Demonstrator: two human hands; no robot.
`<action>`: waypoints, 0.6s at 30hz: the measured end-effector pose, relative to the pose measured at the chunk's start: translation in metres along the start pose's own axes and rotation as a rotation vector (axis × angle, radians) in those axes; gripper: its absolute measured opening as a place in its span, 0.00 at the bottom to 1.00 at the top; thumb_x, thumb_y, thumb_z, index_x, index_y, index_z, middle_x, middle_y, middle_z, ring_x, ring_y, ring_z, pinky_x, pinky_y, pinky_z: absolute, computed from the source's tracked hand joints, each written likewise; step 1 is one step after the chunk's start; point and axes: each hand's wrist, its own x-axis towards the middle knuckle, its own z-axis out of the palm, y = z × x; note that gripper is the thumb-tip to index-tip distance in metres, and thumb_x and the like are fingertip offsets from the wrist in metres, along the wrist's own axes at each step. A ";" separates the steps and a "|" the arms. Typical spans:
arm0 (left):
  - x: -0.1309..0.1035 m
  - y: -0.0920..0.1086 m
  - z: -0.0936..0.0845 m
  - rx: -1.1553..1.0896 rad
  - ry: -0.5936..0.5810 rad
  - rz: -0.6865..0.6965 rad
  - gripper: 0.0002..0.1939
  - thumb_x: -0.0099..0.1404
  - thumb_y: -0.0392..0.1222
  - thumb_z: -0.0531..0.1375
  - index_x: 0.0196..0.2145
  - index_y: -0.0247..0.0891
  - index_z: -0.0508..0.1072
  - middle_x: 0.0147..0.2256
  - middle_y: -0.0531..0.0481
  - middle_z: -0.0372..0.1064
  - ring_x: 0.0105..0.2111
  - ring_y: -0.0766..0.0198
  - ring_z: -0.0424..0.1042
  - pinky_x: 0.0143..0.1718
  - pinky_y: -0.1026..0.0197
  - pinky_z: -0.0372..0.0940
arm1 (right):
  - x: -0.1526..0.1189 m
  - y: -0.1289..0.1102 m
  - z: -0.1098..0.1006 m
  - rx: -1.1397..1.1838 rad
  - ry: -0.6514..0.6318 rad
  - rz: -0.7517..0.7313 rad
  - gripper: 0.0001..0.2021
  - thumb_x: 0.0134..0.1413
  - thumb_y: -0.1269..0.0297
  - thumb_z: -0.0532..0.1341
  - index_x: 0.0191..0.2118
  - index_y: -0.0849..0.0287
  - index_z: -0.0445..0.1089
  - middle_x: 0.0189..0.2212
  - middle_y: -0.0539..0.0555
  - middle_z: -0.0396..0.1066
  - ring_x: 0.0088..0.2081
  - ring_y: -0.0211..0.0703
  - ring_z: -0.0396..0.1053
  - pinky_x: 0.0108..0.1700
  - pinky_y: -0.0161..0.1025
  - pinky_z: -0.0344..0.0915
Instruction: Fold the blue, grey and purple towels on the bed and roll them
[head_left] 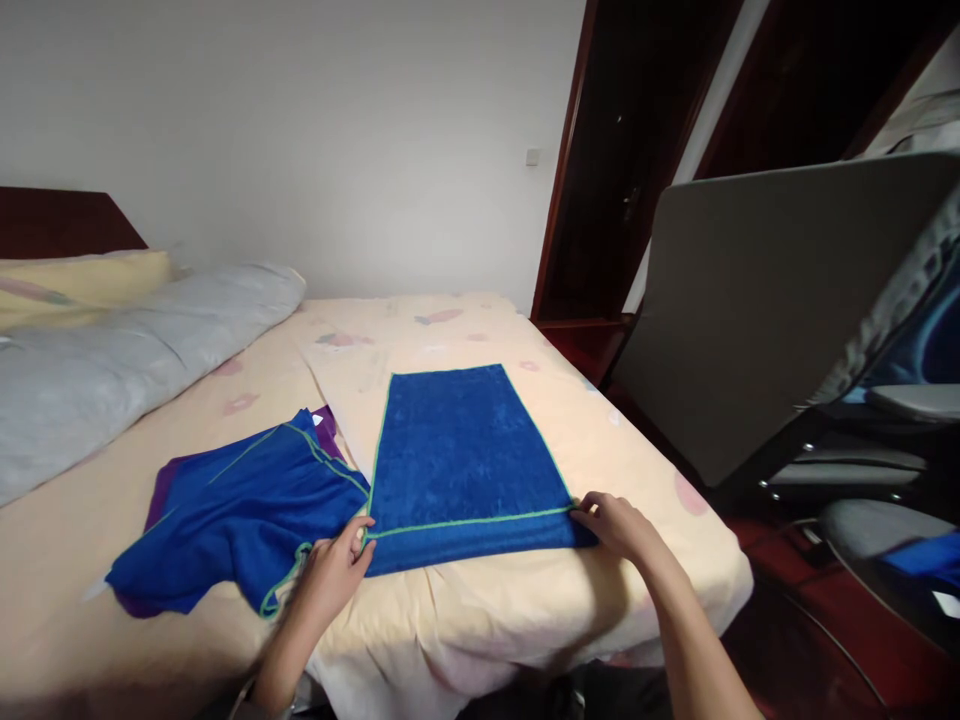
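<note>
A blue towel (457, 450) with green edging lies flat near the front of the bed, its near end folded over into a band. At the left end of that fold, my left hand (341, 560) pinches the green-edged corner between thumb and fingers. My right hand (611, 522) grips the opposite corner of the fold, fingertips closed on the cloth. Just left of the towel, and partly touching it, rests a crumpled pile of blue and purple cloths (247, 500) with green edging.
The bed (480, 610) has a cream patterned sheet. A rolled grey quilt (150, 345) and a yellow pillow (82, 280) lie at the left. A white wall stands behind. To the right are a dark door (607, 170), a large grey panel (757, 310) and a chair (877, 540).
</note>
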 end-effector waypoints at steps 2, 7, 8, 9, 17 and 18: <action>-0.001 0.000 -0.001 0.069 0.026 0.033 0.15 0.68 0.45 0.52 0.50 0.42 0.71 0.28 0.53 0.71 0.30 0.62 0.74 0.35 0.64 0.62 | 0.000 0.000 0.001 -0.003 -0.007 0.021 0.12 0.61 0.53 0.58 0.38 0.55 0.73 0.36 0.60 0.75 0.37 0.53 0.73 0.34 0.39 0.59; -0.002 0.005 -0.006 0.231 0.181 0.196 0.12 0.70 0.43 0.53 0.43 0.42 0.76 0.42 0.46 0.75 0.42 0.55 0.73 0.43 0.56 0.63 | -0.004 -0.002 0.000 -0.003 0.017 0.035 0.08 0.60 0.57 0.60 0.38 0.56 0.71 0.36 0.58 0.75 0.37 0.51 0.73 0.33 0.38 0.60; -0.003 0.007 -0.007 0.237 0.200 0.242 0.12 0.70 0.43 0.53 0.41 0.42 0.77 0.41 0.46 0.76 0.42 0.56 0.73 0.44 0.56 0.63 | -0.005 -0.004 -0.001 -0.009 0.041 0.019 0.07 0.59 0.59 0.60 0.39 0.56 0.71 0.36 0.58 0.75 0.38 0.51 0.73 0.34 0.38 0.61; -0.003 0.010 -0.008 0.231 0.212 0.289 0.13 0.71 0.42 0.52 0.40 0.41 0.77 0.40 0.46 0.76 0.42 0.57 0.73 0.44 0.55 0.63 | -0.006 -0.006 -0.002 -0.030 0.076 -0.003 0.07 0.58 0.62 0.61 0.40 0.57 0.71 0.38 0.59 0.74 0.39 0.52 0.72 0.35 0.38 0.62; -0.010 0.031 0.003 0.144 0.117 0.555 0.13 0.69 0.47 0.56 0.47 0.44 0.76 0.46 0.47 0.76 0.47 0.57 0.73 0.51 0.53 0.68 | -0.030 -0.053 -0.004 0.077 0.151 -0.615 0.10 0.57 0.69 0.59 0.44 0.56 0.73 0.45 0.57 0.70 0.46 0.49 0.68 0.51 0.43 0.64; -0.011 0.032 0.004 0.154 0.095 0.567 0.15 0.69 0.47 0.56 0.49 0.45 0.75 0.47 0.47 0.75 0.48 0.57 0.73 0.51 0.53 0.69 | -0.034 -0.060 -0.002 0.085 0.103 -0.659 0.10 0.57 0.66 0.61 0.45 0.55 0.74 0.47 0.57 0.70 0.47 0.50 0.68 0.52 0.44 0.65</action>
